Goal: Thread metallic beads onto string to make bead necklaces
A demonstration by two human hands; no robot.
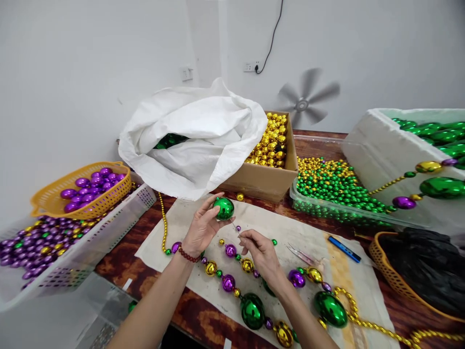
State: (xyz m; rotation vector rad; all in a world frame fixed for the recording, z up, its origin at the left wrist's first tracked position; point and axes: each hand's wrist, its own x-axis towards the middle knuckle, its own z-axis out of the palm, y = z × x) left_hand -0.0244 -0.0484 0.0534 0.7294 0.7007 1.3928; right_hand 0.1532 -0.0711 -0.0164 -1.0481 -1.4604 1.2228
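Note:
My left hand (205, 224) is closed around a shiny green ball (224, 208) with a small knob at its top. Just below and to the right, my right hand (259, 252) pinches a thin needle (234, 225), whose tip reaches the underside of the ball. Whether it has entered the ball I cannot tell. Under both hands, a beaded strand with a large green bead (252, 310), purple beads (228, 283) and gold beads (211, 268) lies on a pale cloth (174, 242). Small loose-looking beads sit near my right fingers.
Scissors (301, 254) and a blue cutter (344, 249) lie on the cloth's right side. Around it stand a yellow basket (39, 203), a white sack (232, 160), a cardboard box (257, 180), a clear bin (301, 201) and a foam box (366, 140). A fan (302, 104) spins behind.

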